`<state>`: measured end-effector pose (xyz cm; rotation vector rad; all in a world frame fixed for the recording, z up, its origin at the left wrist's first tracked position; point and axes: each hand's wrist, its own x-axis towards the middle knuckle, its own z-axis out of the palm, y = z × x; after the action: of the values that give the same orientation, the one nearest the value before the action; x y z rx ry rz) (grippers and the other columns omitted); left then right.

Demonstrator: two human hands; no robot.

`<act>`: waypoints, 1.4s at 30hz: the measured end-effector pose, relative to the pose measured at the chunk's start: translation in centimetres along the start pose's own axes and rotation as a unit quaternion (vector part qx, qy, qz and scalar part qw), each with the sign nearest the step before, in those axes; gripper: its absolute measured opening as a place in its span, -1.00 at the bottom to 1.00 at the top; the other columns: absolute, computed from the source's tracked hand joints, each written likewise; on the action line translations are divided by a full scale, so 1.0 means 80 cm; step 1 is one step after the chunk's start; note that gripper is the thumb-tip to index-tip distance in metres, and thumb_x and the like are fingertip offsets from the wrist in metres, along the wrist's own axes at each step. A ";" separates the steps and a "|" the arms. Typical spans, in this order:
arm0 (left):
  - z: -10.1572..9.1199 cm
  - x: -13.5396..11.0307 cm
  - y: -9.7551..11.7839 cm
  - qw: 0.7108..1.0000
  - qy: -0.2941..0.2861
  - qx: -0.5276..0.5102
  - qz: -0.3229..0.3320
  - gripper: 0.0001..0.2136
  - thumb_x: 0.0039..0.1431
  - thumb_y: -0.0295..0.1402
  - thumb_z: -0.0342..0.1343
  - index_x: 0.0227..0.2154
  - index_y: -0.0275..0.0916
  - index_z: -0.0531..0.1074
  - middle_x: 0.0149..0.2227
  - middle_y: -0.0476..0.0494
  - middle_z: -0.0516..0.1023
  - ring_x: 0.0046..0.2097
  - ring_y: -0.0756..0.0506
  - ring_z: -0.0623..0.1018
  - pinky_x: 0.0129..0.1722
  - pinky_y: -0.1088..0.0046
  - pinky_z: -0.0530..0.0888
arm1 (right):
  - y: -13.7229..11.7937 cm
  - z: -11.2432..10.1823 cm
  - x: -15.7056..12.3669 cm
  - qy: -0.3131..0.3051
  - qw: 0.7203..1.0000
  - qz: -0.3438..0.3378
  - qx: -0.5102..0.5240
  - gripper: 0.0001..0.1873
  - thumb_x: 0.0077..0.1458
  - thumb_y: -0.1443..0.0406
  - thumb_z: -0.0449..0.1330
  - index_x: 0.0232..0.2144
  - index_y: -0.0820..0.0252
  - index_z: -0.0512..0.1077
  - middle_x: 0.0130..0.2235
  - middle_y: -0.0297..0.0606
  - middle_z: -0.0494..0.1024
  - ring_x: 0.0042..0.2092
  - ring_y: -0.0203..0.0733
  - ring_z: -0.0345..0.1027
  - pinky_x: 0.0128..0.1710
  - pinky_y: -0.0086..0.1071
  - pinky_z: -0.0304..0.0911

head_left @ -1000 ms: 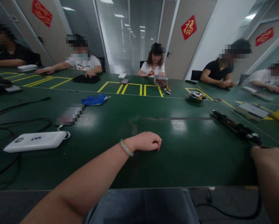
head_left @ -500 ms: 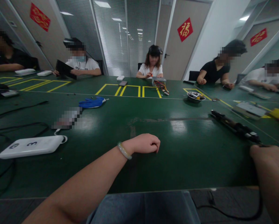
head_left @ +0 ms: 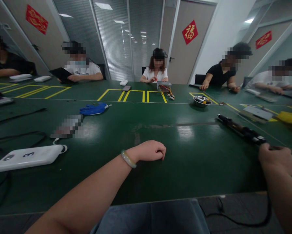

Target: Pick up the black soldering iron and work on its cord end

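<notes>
My left hand (head_left: pixel 151 150) rests on the green table (head_left: pixel 180 152) in a loose fist, fingers curled under, with nothing seen in it. A pale green bangle (head_left: pixel 128 158) sits on that wrist. My right hand (head_left: pixel 277 158) lies at the table's right front, closed round the near end of a long black tool (head_left: pixel 241 130) that stretches away across the table. A black cable (head_left: pixel 236 219) runs off below the table edge under that hand.
A white power bank marked 3 (head_left: pixel 26 156) with black cables lies at the left. A blue glove (head_left: pixel 93 109) and a metal bowl (head_left: pixel 201 101) lie further out. Yellow tape boxes (head_left: pixel 133 95) mark the far side, where several other people sit working.
The view has shifted a little rightward and down. My right hand has edged left along the black tool. The person at far left has lifted a dark tablet off the table. My left hand stays still.
</notes>
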<state>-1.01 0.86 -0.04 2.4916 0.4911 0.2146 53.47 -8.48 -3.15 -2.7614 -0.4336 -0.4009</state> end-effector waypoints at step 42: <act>-0.002 0.005 0.004 0.999 -0.001 0.046 -0.027 -0.86 0.15 -0.45 0.06 -0.44 -0.16 0.50 -0.32 0.08 0.53 -0.25 0.00 0.48 -0.23 0.51 0.33 | -0.139 0.001 -0.033 -0.187 0.958 -0.204 0.079 -0.29 0.28 -0.09 -0.23 0.21 0.27 0.22 0.13 0.25 0.27 0.15 0.38 0.11 0.04 0.22 -0.04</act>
<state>-0.55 0.85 0.32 2.5631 0.5787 0.1721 47.31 0.96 -1.13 -2.5766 -1.0867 0.0737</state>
